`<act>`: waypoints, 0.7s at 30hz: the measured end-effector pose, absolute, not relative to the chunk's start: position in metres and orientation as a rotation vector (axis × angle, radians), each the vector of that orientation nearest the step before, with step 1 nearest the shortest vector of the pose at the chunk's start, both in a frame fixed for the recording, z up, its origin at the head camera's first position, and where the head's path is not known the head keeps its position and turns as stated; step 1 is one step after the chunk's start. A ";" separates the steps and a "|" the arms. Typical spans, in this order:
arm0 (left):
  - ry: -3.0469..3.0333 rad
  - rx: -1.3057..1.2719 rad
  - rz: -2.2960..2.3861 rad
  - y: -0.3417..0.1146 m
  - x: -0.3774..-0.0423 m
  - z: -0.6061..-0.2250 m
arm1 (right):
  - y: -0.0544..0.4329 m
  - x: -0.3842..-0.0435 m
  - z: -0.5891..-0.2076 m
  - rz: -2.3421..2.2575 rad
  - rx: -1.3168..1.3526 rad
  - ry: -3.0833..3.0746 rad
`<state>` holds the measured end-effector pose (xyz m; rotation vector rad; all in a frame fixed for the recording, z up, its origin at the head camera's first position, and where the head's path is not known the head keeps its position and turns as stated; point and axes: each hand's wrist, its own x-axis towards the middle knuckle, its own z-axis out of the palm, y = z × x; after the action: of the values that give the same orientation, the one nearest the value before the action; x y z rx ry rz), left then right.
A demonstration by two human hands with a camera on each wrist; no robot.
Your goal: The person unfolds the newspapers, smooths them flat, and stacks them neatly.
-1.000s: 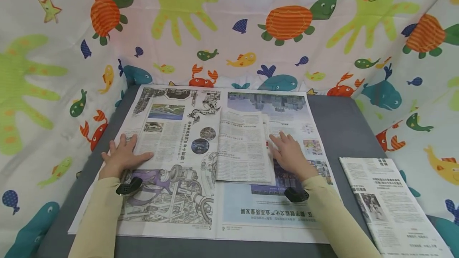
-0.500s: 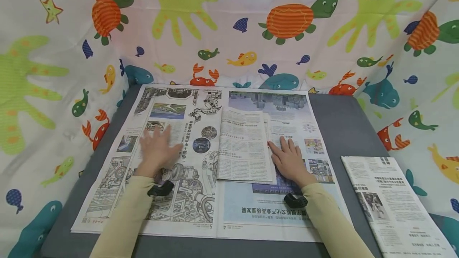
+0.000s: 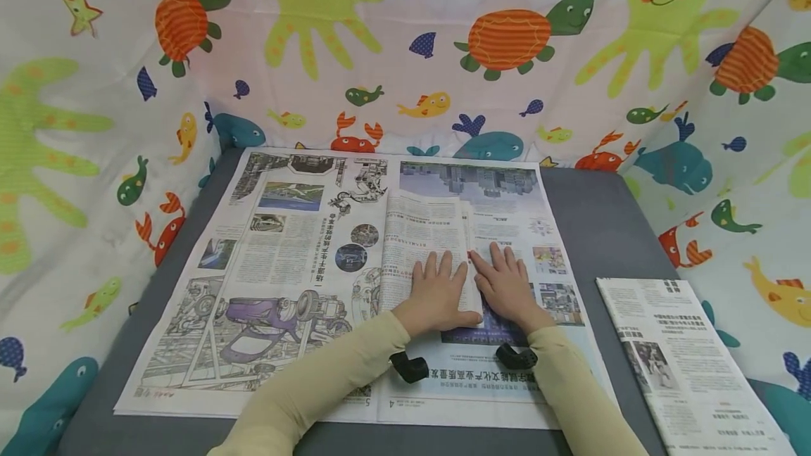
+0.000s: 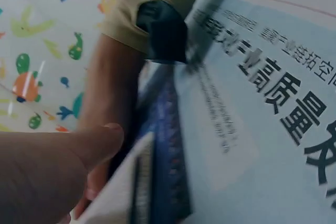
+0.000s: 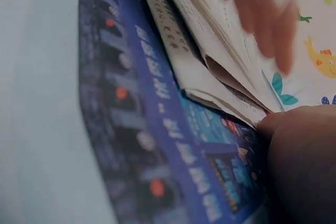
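The folded paper (image 3: 421, 224) is found directly beneath the left grip (image 3: 438, 294) and just to the left of the right grip (image 3: 510, 290); this is judged to be the relation that matters most. Its long axis is pointed away from the person, and its far half is left uncovered beyond the left grip. Nothing is grasped by the left grip: its fingers are spread and straight over the near half, but whether the paper is pressed cannot be told. Nothing is clutched by the right grip either; it is laid out flat, and the right edge of the paper is met by its thumb. The right grip is therefore nearer to that edge, the left to the middle. In the right wrist view, the layers are seen slightly parted at the edge.

Two wrist cameras (image 3: 410, 368) are worn, one just behind each grip. Under both grips one newspaper (image 3: 272, 259) is spread, with two pages shown, most of it to the left of the grips. Well to the right of the right grip, one spare paper (image 3: 690, 364) is laid on the one grey surface (image 3: 608, 224). Farthest from both grips, a patterned cloth (image 3: 380, 27) is hung.
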<state>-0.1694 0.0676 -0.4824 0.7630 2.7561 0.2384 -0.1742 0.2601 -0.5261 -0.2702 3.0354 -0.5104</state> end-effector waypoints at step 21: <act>2.803 0.760 0.148 0.075 -0.169 -0.502 | 0.261 -0.173 -0.531 -0.554 -0.293 3.052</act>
<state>-0.1687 0.0746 -0.5019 0.7598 2.8033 0.1483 -0.1735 0.2606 -0.5306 -0.2930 3.0523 -0.5542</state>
